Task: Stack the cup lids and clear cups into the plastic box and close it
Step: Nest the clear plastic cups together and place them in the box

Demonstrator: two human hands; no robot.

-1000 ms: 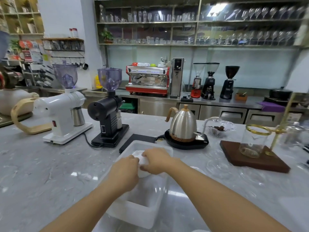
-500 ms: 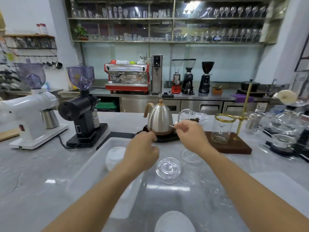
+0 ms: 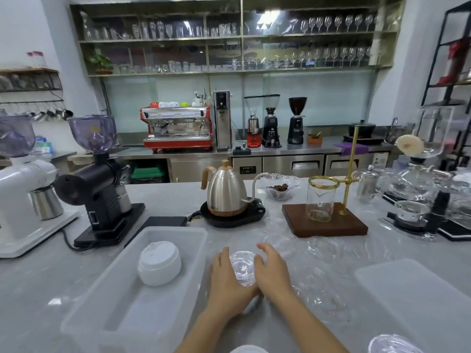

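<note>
A clear cup (image 3: 243, 267) at lower centre of frame is cupped between left hand (image 3: 226, 278) and right hand (image 3: 272, 272), fingers curled round its sides. The plastic box (image 3: 127, 289) sits lower left, open, with stacked white cup lids (image 3: 159, 262) inside. More clear cups (image 3: 321, 248) are scattered right of centre, hard to make out. The box lid (image 3: 418, 296) lies lower right. Risk: thin cup is easily crushed if squeezed, or neighbours knocked over by the forearms.
</note>
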